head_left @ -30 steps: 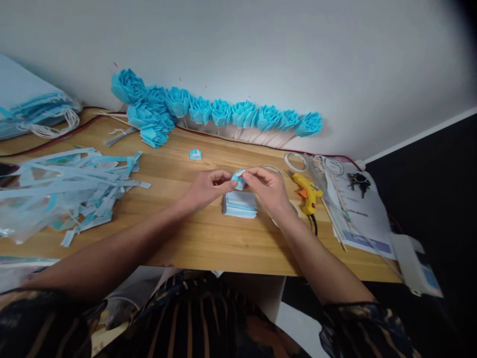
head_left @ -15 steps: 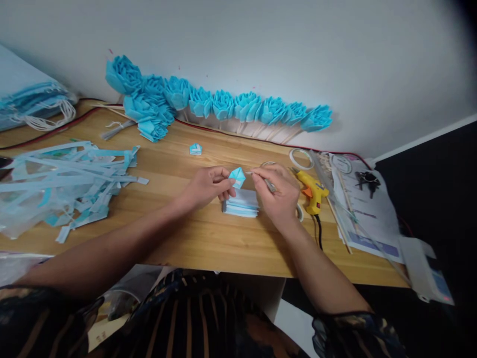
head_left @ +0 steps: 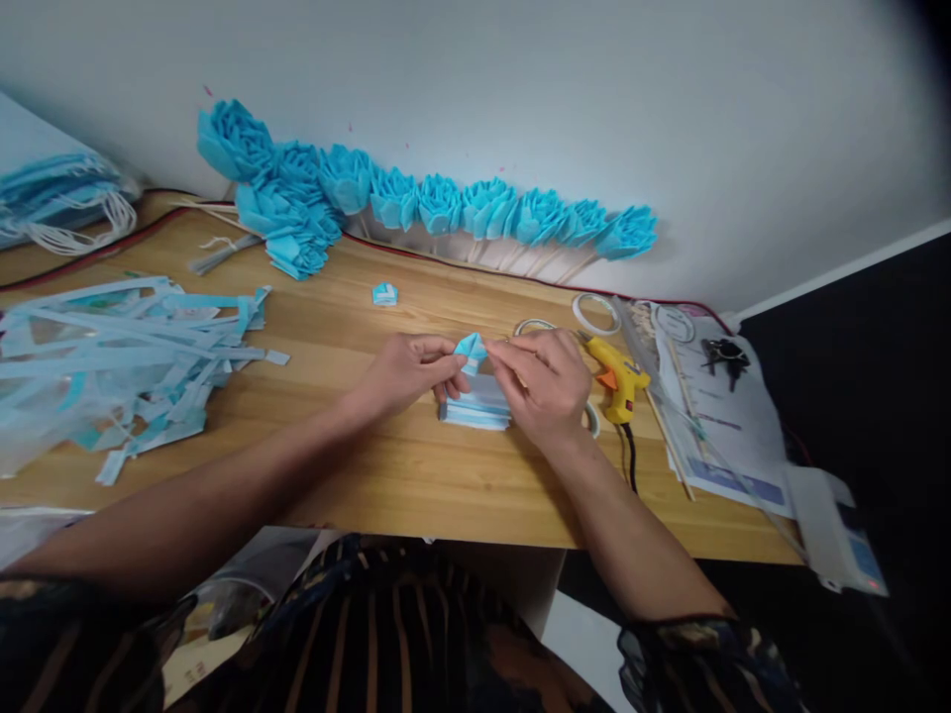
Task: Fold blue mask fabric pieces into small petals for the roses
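Note:
My left hand pinches a small folded blue petal between thumb and fingers. My right hand is closed too, its thumb and forefinger meeting the petal's right corner; anything else inside those fingers is too small to make out. Directly below both hands lies a stack of pale blue and white sheets, partly covered by the left fingers. A second folded blue petal rests on the table farther back, apart from the hands.
Blue flowers on sticks lean along the wall. Cut strips pile up at left, near a bundle of blue masks. Right of my hands are a yellow glue gun, tape rolls, printed paper and keys.
My right fingertips have moved left onto the petal's corner, from a small gap beside it. The petal looks more tilted or folded. The whole view has shifted slightly.

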`<state>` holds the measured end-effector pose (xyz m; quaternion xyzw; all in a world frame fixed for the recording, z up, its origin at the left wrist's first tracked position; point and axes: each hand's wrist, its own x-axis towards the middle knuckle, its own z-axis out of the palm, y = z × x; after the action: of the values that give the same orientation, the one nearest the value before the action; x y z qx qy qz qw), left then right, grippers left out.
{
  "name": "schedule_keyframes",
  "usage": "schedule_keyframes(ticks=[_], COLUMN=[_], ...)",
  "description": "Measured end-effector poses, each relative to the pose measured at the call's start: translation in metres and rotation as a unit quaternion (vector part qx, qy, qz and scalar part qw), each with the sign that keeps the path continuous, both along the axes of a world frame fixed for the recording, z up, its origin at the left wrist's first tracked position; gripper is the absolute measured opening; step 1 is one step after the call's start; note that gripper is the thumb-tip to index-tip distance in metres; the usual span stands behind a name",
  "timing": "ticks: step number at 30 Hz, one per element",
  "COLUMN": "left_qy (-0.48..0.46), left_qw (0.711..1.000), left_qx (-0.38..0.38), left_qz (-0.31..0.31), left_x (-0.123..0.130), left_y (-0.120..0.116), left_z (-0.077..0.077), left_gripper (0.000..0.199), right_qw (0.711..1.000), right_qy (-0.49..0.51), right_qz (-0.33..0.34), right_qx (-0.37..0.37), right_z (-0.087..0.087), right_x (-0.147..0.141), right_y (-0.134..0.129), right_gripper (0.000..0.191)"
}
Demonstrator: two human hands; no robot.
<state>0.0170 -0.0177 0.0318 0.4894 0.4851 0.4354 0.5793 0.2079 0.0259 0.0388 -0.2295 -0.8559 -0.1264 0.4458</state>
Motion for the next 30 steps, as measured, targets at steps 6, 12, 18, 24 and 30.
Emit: schedule_keyframes(ticks=[6,12,18,24,30], left_qy=[0.0,0.009,0.017,0.018,0.019], left_qw=[1.0,1.0,1.0,1.0,1.0], left_qx=[0.004,0.007,0.0,-0.005,0.002], left_qz=[-0.006,-0.009,0.025,0.019,0.018], left_x=[-0.0003,-0.0002,0.0003,0.0014,0.0011], left_y=[-0.0005,-0.0009,-0.0011,-0.0033,-0.0042], left_z=[0.001,0.0027,0.004,0.0077,0.009], left_gripper=[0.022,0.022,0.023,0.022,0.023], right_qw=[1.0,1.0,0.997,0.999,0.999], right_qy=[-0.01,-0.01,0.043,0.015,0.008], right_qz=[0.011,0.016,0.015,0.015,0.021], right_qx=[0.01,-0.001,-0.062,-0.049,-0.035], right_z=[-0.0036,-0.0049,-0.0049,-0.0057,-0.0049], right_x=[0.0002,0.0004,0.0014,0.0017,0.0003], right_y=[0.0027,0.003,0.001,0.0013,0.0006], right_gripper=[0.015,0.015,0.016,0.015,0.015])
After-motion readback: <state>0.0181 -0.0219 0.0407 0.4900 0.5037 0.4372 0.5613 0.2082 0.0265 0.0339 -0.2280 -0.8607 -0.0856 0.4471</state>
